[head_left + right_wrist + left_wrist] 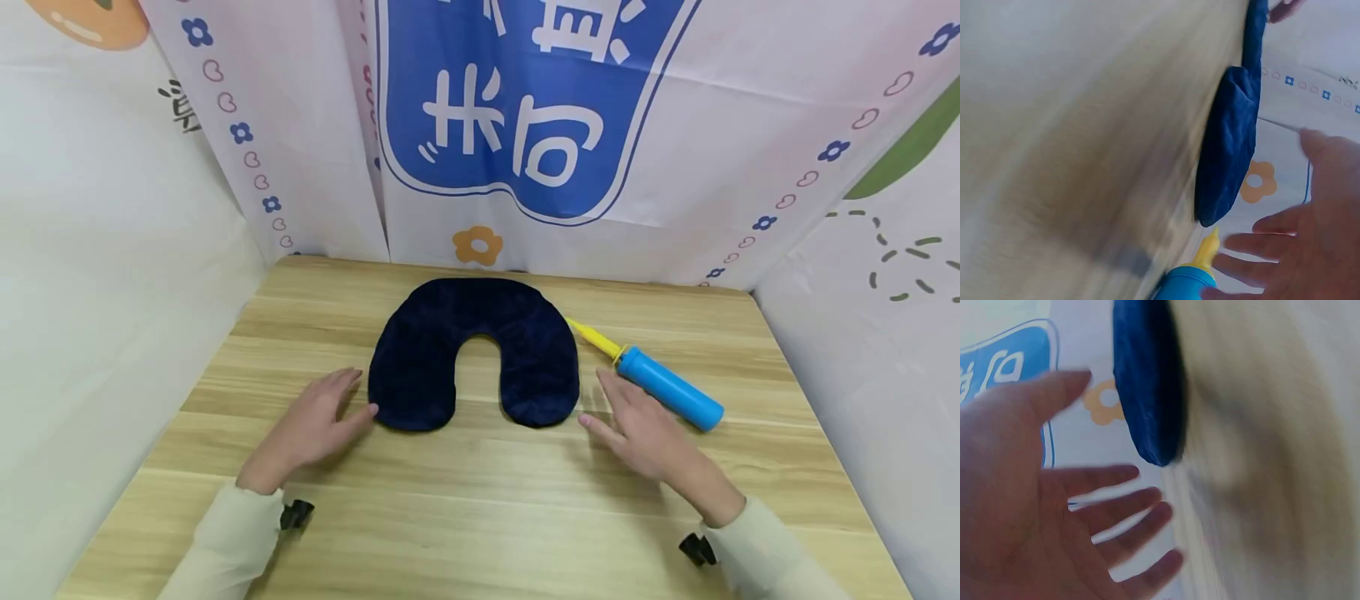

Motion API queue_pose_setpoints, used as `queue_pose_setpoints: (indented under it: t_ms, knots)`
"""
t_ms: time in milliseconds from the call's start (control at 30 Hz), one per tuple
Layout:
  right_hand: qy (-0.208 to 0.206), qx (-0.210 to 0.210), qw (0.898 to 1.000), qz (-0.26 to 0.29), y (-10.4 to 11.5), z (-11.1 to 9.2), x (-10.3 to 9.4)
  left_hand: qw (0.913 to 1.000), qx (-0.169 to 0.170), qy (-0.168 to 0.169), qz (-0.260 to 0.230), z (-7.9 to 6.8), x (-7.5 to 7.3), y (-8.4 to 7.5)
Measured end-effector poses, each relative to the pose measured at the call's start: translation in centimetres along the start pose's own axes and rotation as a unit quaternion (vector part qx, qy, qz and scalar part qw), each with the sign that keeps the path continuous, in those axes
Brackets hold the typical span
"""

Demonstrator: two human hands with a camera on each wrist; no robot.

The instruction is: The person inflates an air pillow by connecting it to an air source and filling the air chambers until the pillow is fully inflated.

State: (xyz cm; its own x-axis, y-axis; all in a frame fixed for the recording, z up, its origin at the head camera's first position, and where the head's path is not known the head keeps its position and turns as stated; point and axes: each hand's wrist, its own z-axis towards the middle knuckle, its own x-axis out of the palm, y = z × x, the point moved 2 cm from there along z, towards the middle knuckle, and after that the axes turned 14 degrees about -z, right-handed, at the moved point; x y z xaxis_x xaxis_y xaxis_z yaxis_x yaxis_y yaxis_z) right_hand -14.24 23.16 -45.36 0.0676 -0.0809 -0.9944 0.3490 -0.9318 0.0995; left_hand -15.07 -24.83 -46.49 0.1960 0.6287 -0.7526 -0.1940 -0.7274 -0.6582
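A dark navy U-shaped neck pillow (412,358) lies flat on the wooden table, its opening toward the person. Beside its left arm is the left hand (318,421), thumb tip right at the pillow's edge, fingers spread and relaxed; the left wrist view shows the palm (1016,487) with nothing held. The right hand (645,429) hovers off the pillow's right arm, fingers loosely extended and holding nothing. Just beyond that hand lies a hand pump with a blue barrel (671,387) and yellow nozzle (596,337), the nozzle tip close to the pillow. In the right wrist view the pump (1185,284) is partly cut off.
The wooden table (465,517) has white printed cloth (322,167) hanging behind it and at both sides. Small black devices (296,514) sit at the sleeve cuffs.
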Motion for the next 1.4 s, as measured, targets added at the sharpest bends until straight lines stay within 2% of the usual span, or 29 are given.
queue_pose_setpoints:
  t_ms: [100,200,333,500,600,700,867,1167,1300,1400]
  knots:
    - [-0.018,0.029,0.998,0.054,-0.3,1.2,-0.6,0.9954,-0.035,-0.002,-0.089,1.1,-0.6,-0.1]
    - [-0.026,0.060,0.994,0.089,-0.6,2.5,-1.0,0.9847,-0.094,0.008,-0.147,1.9,-1.0,-0.1]
    - [-0.015,0.091,0.990,0.109,-0.7,4.3,-0.8,0.9728,-0.141,0.031,-0.181,2.6,-1.2,0.1]
    - [-0.001,0.111,0.986,0.121,-0.4,6.1,0.3,0.9533,-0.174,0.038,-0.244,3.3,-0.7,0.4]
    - [0.009,0.122,0.984,0.130,-0.2,6.9,1.1,0.9459,-0.181,0.039,-0.266,3.7,-0.2,0.5]
    - [0.019,0.133,0.982,0.134,-0.1,7.5,1.6,0.9494,-0.180,0.035,-0.255,4.1,0.1,0.5]
    - [0.025,0.127,0.981,0.144,-0.1,8.2,2.2,0.9540,-0.183,0.021,-0.237,4.4,0.5,0.5]
    - [0.024,0.127,0.978,0.162,0.3,8.3,2.6,0.9475,-0.183,0.003,-0.262,4.3,0.8,0.7]
    - [-0.002,0.103,0.979,0.174,0.1,8.1,3.4,0.9467,-0.178,-0.002,-0.269,4.4,0.3,0.8]
    - [-0.039,0.074,0.982,0.171,0.0,8.0,4.2,0.9461,-0.176,-0.003,-0.272,4.6,-0.1,1.1]
